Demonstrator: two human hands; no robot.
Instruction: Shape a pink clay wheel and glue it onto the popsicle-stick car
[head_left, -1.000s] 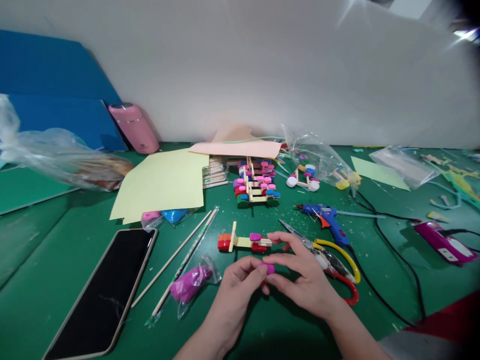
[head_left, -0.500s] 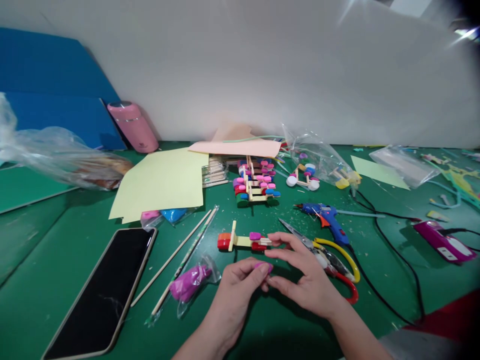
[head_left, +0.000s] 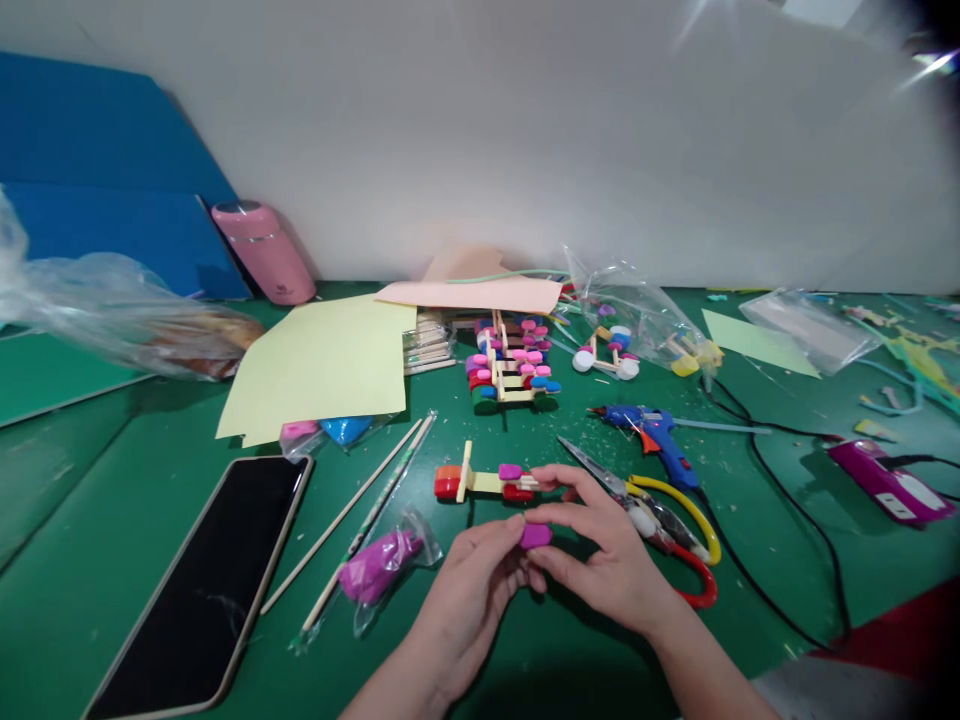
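A small, flattened purple clay piece is pinched between my hands above the green table. My left hand grips its left end with thumb and fingers; the lower fingers are partly hidden. My right hand has its index finger on the upper edge and its thumb below, closed around the same piece. Just beyond my fingertips lies a small stick model with red round ends and a purple pad on its right part. A plastic-wrapped lump of purple clay sits to the left of my left hand.
Scissors lie right beside my right hand. A blue glue gun with a black cord is behind them. Several finished stick models stand farther back. Wooden sticks, a phone and yellow paper are at left.
The purple clay piece has turned, so its broad face now shows between my fingers. My left thumb has shifted back, and my right index finger has come down onto the piece.
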